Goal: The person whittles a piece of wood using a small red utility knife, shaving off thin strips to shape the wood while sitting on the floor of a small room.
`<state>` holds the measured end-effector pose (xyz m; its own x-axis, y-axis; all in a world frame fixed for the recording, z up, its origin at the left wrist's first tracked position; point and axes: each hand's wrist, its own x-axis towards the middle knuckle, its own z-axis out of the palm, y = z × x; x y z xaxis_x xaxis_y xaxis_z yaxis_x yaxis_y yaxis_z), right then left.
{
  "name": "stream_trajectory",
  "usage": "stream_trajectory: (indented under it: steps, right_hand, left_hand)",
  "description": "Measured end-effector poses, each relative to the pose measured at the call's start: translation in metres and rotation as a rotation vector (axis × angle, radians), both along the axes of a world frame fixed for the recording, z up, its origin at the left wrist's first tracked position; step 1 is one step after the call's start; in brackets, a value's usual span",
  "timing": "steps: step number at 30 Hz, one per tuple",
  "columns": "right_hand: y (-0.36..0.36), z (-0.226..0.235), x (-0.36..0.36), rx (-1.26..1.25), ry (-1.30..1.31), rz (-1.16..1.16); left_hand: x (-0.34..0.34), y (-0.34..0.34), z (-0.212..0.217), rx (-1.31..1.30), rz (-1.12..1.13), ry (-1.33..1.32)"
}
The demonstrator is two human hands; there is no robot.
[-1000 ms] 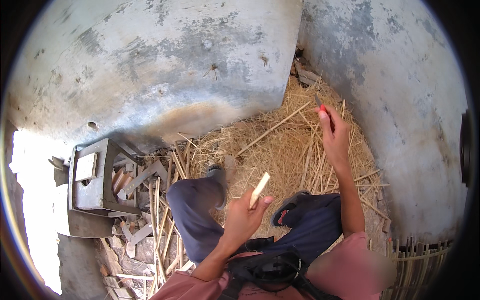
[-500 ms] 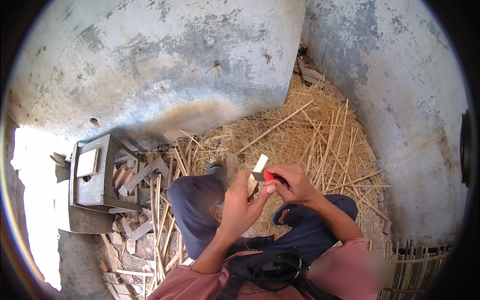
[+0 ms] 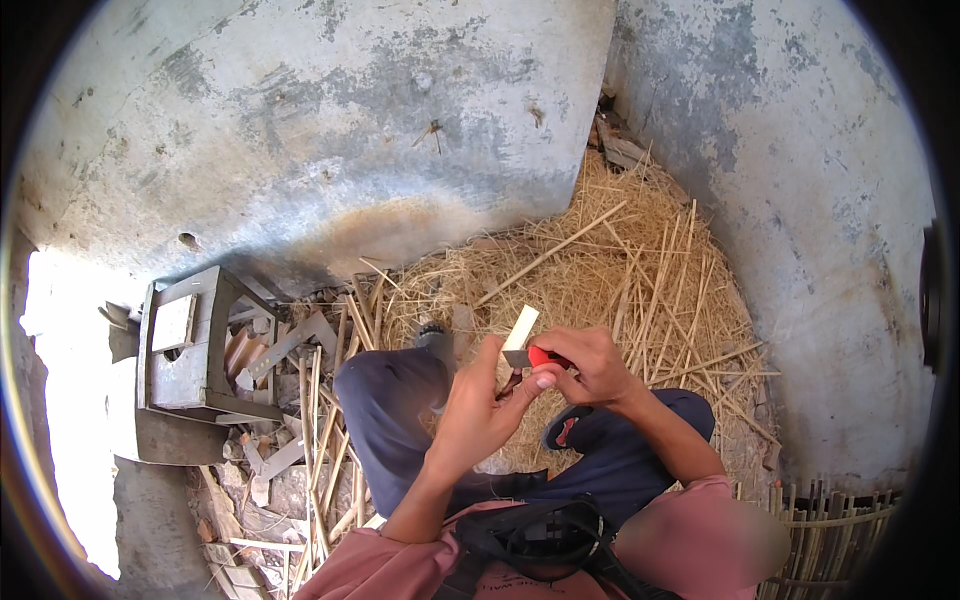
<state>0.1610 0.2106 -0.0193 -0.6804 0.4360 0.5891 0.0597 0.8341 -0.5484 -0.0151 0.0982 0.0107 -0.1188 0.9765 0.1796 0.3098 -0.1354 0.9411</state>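
Observation:
A short, flat pale strip of wood or bamboo (image 3: 521,328) stands tilted up from my left hand (image 3: 474,408), whose fingers are closed around its lower part. My right hand (image 3: 592,366) grips a knife (image 3: 539,356) by its red handle. Its dark, short blade lies across the strip, just above the left fingers. Both thumbs come close together below the blade. How far the strip reaches down inside the left hand is hidden.
Loose straw (image 3: 570,262) and long thin sticks (image 3: 655,285) cover the floor ahead and right. At left stands a worn wooden box frame (image 3: 185,355) among rubble. My bent knees (image 3: 392,425) flank the hands. A stick-woven basket (image 3: 835,525) is at lower right; plastered walls (image 3: 800,200) rise around.
The knife blade has shifted very slightly down with the right hand, and less of the strip shows beneath it. Both grips remain the same.

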Motion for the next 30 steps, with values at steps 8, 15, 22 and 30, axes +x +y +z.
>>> stream_trajectory:
  steps: [8, 15, 22, 30]
  right_hand:
    - [-0.005, 0.002, -0.003, 0.05, 0.032, -0.06]
    - [-0.011, 0.008, -0.005, 0.052, 0.043, -0.136]
    - [-0.014, 0.019, -0.007, 0.092, 0.01, -0.253]
    - [0.042, 0.037, 0.013, -0.219, 0.172, -0.634]
  left_hand:
    - [0.002, 0.002, -0.005, 0.049, 0.022, -0.026]
    - [0.005, 0.004, -0.012, 0.031, 0.046, -0.025]
    - [0.01, 0.009, -0.008, 0.004, 0.095, -0.01]
    - [0.022, -0.011, -0.003, -0.143, 0.098, 0.034]
